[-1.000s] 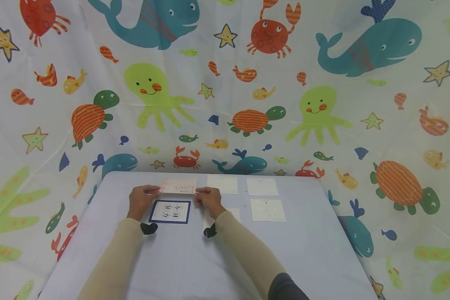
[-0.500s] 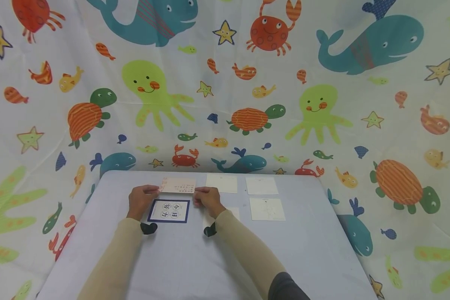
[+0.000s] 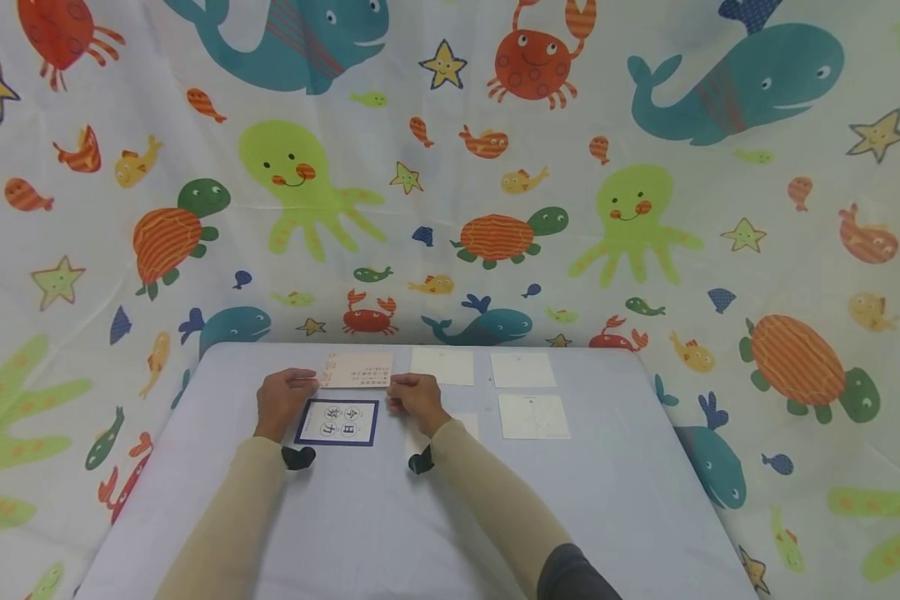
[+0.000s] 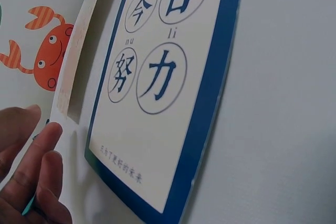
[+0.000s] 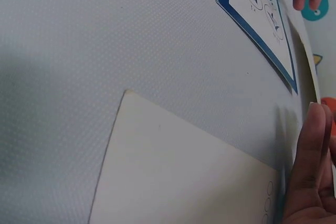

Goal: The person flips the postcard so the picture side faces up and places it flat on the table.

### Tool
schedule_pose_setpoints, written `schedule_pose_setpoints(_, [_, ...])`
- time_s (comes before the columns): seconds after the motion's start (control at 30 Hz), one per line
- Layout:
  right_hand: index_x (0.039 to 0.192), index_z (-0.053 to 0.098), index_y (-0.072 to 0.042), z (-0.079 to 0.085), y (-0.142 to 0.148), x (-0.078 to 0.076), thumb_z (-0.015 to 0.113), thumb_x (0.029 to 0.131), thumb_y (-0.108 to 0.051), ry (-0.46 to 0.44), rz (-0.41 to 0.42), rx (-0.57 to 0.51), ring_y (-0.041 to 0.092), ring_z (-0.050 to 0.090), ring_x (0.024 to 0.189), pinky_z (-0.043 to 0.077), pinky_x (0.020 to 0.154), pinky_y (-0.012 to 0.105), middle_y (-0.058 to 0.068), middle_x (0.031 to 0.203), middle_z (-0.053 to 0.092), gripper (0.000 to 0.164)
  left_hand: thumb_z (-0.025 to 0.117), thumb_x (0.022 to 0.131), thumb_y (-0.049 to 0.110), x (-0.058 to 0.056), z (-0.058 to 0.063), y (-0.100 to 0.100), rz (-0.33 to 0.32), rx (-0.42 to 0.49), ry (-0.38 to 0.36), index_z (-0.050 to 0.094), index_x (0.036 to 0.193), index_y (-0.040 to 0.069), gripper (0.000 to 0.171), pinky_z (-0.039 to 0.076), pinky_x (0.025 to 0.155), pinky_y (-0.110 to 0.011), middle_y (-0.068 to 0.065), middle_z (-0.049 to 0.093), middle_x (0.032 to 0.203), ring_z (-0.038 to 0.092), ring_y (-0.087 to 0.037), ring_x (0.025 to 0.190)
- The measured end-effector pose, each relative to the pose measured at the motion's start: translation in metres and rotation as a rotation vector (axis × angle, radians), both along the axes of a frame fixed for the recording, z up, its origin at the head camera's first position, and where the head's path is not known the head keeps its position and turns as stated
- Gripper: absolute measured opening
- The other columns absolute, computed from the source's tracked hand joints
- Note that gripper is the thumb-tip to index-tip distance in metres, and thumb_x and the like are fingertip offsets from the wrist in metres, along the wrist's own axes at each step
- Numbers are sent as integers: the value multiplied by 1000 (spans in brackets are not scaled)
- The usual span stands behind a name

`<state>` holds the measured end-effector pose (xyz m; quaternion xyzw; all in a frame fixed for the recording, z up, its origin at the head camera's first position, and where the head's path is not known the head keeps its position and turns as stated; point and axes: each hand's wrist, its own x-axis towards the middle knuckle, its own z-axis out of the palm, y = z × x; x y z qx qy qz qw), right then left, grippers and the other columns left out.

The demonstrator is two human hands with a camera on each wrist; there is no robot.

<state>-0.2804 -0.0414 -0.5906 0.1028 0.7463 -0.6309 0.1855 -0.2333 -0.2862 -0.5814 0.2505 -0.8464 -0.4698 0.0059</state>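
Observation:
A pale pink card (image 3: 357,370) with printed characters and red patterns lies between my two hands, near the table's far edge. My right hand (image 3: 420,400) pinches its right end between thumb and fingers. At the other end, my left hand (image 3: 281,402) has its fingertips right beside the card's edge; the left wrist view shows a gap between thumb (image 4: 23,119) and fingers with nothing in it. Just nearer lies a blue-bordered card (image 3: 337,422) with circled Chinese characters. A white card (image 5: 178,166) lies partly under my right hand and wrist.
Several white cards lie to the right, among them one at the back (image 3: 442,367), one beyond it (image 3: 523,371) and one nearer (image 3: 534,417). A white cloth covers the table (image 3: 607,517). A curtain (image 3: 450,167) with sea animals hangs behind.
The pink card has tipped back, so more of its printed face shows. Both hands have stayed almost where they were, and the head view has shifted slightly.

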Motion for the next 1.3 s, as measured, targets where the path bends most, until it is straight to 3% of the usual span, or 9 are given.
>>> schedule_pose_setpoints(0.27, [117, 80, -15, -4, 3, 0, 79, 95, -15, 13, 24, -20, 16, 77, 75, 63, 69, 25, 4, 94, 79, 22, 63, 106, 21, 2, 4, 4, -14, 2, 12, 67, 139, 6, 36, 43, 118, -60, -22, 69, 139, 63, -43, 133])
schedule_pose_setpoints(0.73, [117, 80, -17, -7, 5, 4, 79, 96, -20, 25, 20, 10, 18, 76, 74, 62, 69, 25, 3, 95, 78, 21, 62, 107, 24, 1, 2, 8, -24, 7, 20, 67, 138, 7, 36, 52, 111, -56, -23, 70, 137, 69, -42, 124])
schedule_pose_setpoints(1.3, [113, 80, -20, -9, 10, 5, 77, 97, -19, 24, 4, 5, 17, 75, 73, 63, 68, 26, 2, 93, 79, 17, 62, 106, 25, 1, 2, 19, -34, -18, 14, 69, 136, 9, 35, 52, 110, -55, -22, 72, 133, 70, -40, 119])
